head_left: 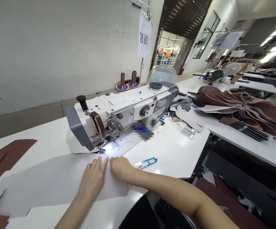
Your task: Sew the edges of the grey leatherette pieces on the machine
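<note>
A large pale grey sheet of material lies flat on the white table, one end running under the foot of a white sewing machine. My left hand rests flat on the sheet just in front of the needle, fingers stretched out. My right hand is beside it, fingers curled down onto the sheet's edge. Whether it pinches the edge I cannot make out.
Blue thread snips lie right of my hands. Brown cut pieces sit at the left, and a brown pile on the table at right. Thread cones and a fan stand behind the machine.
</note>
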Motion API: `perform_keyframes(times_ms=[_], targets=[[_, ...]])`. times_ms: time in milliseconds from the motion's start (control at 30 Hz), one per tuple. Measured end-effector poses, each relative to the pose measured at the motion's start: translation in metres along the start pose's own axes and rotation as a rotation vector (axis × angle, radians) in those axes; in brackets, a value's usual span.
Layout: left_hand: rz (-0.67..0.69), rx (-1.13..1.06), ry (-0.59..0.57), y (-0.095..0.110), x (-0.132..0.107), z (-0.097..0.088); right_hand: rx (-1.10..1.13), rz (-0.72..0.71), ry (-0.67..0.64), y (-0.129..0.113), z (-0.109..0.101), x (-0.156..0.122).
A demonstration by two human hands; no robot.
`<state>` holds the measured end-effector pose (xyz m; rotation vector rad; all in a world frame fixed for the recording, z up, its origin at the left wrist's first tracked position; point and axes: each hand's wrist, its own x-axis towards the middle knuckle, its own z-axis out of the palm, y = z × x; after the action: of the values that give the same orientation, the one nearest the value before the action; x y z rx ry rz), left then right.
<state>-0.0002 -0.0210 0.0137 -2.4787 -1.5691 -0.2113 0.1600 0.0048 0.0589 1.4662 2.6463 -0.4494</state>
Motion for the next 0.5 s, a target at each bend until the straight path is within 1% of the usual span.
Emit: perform_keyframes(times_ms=[67,167,233,267,333,433,500], targets=[[-0.048,0.072,-0.025,0.003,0.003,-0.008,-0.054,-0.015,0.049,-0.006,0.003,-0.002],[-0.171,0.159,-0.068,0.005,0.009,-0.016,-0.133,0.003,0.165,-0.009,0.007,0.004],[-0.22,0.185,-0.079,0.004,0.012,-0.016,-0.162,-0.041,0.211,-0.006,0.011,0.011],[-0.224,0.175,-0.07,0.003,0.014,-0.014,-0.164,-0.073,0.221,-0.003,0.015,0.014],[-0.191,0.103,-0.01,0.0,0.015,-0.008,-0.146,-0.107,0.232,0.004,0.021,0.018],[-0.131,-0.041,0.14,-0.005,0.015,0.007,-0.107,-0.07,0.249,0.01,0.029,0.019],[-0.127,-0.102,0.203,-0.008,0.013,0.014,-0.092,-0.052,0.251,0.012,0.031,0.018]])
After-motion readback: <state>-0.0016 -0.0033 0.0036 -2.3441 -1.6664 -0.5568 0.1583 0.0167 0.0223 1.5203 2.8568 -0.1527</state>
